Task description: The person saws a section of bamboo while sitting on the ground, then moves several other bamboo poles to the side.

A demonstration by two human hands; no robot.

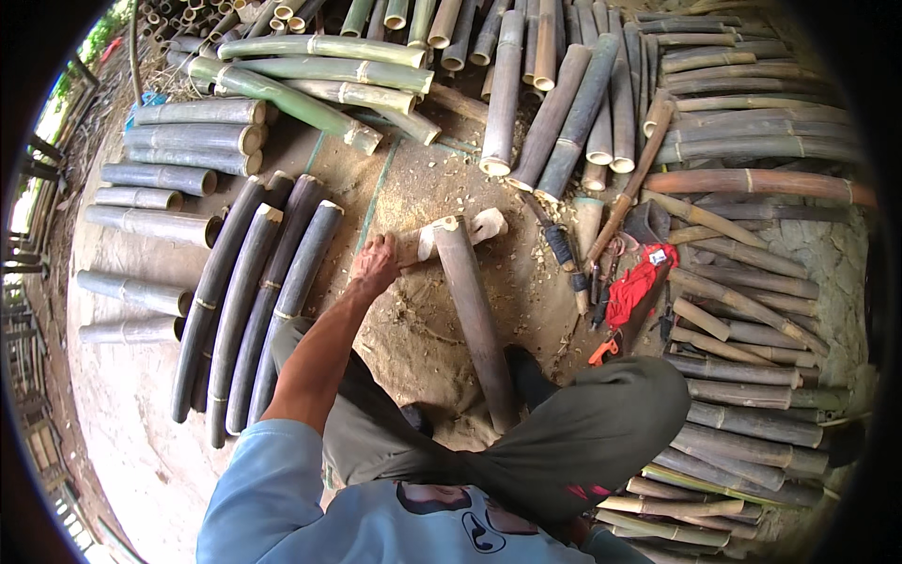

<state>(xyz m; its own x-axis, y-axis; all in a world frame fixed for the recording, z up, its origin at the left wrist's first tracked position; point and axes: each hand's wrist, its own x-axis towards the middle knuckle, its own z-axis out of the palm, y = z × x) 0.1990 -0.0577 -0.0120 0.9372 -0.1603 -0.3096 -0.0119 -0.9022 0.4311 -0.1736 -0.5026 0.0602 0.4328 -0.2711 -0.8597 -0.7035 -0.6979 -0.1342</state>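
Note:
My left hand (377, 263) is closed round the left end of a short pale piece of wood (411, 247), its right end rough and hewn. Over the middle of this wood rests the far end of a dark bamboo tube (473, 310). The tube slants back towards me between my legs, its near end beside my right foot. My right hand is out of sight; only a little of that arm's side shows by my right thigh at the lower edge.
Long dark bamboo tubes (246, 310) lie to my left. Green bamboo lengths (319, 70) are piled ahead. On the right are a black-wrapped tool handle (558, 246), a red cloth (634, 287) and stacked bamboo (752, 437). Shavings (432, 183) litter the ground sheet.

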